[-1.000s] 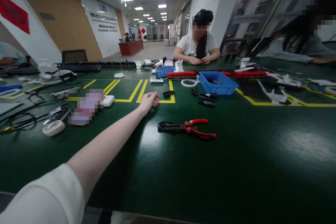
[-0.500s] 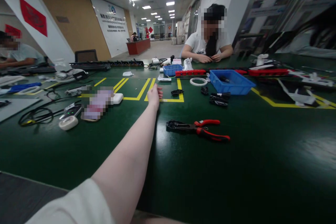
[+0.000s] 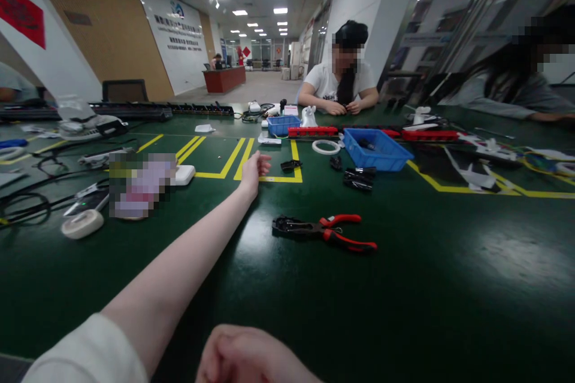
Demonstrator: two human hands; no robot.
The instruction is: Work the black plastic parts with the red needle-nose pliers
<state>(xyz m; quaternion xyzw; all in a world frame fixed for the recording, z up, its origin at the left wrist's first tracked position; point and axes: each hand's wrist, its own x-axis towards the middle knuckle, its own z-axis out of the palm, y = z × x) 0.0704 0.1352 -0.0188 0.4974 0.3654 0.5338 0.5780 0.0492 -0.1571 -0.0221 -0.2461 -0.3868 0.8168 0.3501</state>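
Observation:
My left hand [image 3: 257, 169] reaches far out over the green table, its fingers apart and pointing right, with nothing seen in them. It is beside yellow tape lines, left of a small black part [image 3: 291, 165]. At the bottom edge my right hand [image 3: 251, 354] is partly cut off, with its fingers curled in; what they hold, if anything, is hidden. Between the two hands, to the right, lie red-handled pliers [image 3: 330, 232], with a black piece [image 3: 284, 225] at their jaws. Black shiny pieces [image 3: 358, 178] lie beyond the pliers.
A blue bin [image 3: 376, 161], a smaller blue bin [image 3: 283, 125] and a white ring [image 3: 326, 147] stand farther back. At left are a phone [image 3: 142, 187], a white case [image 3: 183, 175], a tape roll [image 3: 82, 224] and cables. A person [image 3: 344, 81] sits across the table.
My right hand has come into view at the bottom edge. My view has turned slightly right, so the table things appear farther left. My left hand stays stretched out near the yellow lines.

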